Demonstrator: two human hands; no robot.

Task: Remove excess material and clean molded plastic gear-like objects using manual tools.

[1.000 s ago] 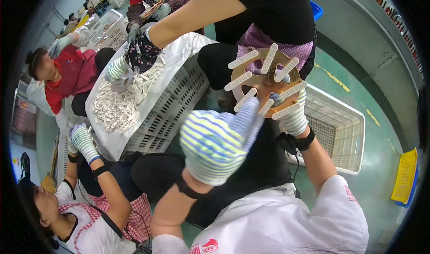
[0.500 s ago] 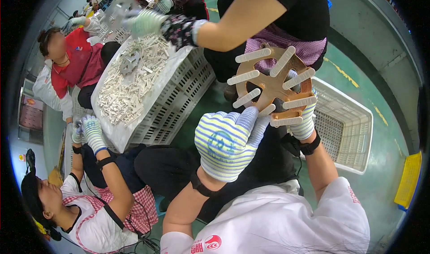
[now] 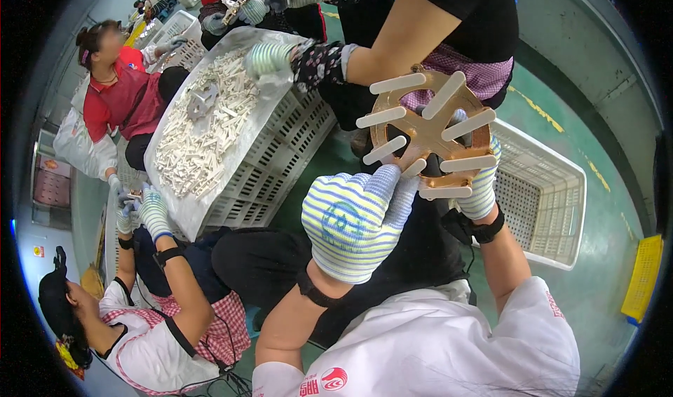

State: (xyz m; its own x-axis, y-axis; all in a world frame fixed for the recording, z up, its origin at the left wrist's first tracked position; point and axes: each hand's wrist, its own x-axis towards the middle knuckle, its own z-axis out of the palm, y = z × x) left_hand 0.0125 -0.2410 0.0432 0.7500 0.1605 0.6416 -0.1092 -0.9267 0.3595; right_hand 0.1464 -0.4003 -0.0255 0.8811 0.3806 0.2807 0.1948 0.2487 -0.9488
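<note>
Head view: I observe the right hand (image 3: 482, 190), its grip closed on the brown disc (image 3: 423, 136), raised left of the white crate (image 3: 557, 211). The left hand (image 3: 354, 222) touches one white strip (image 3: 416, 167); its closure I cannot tell.

Beyond the right grip (image 3: 484, 187) and to its right, a green floor (image 3: 603, 215) is seen, marked by a broken yellow line (image 3: 536, 108). Farther right, the floor is bordered by a grey wall (image 3: 596, 53), bent by the lens. Well left of the left grip (image 3: 354, 222), a pale bluish wall (image 3: 49, 232) and a framed pinkish panel (image 3: 51, 190) are brightly lit.
</note>
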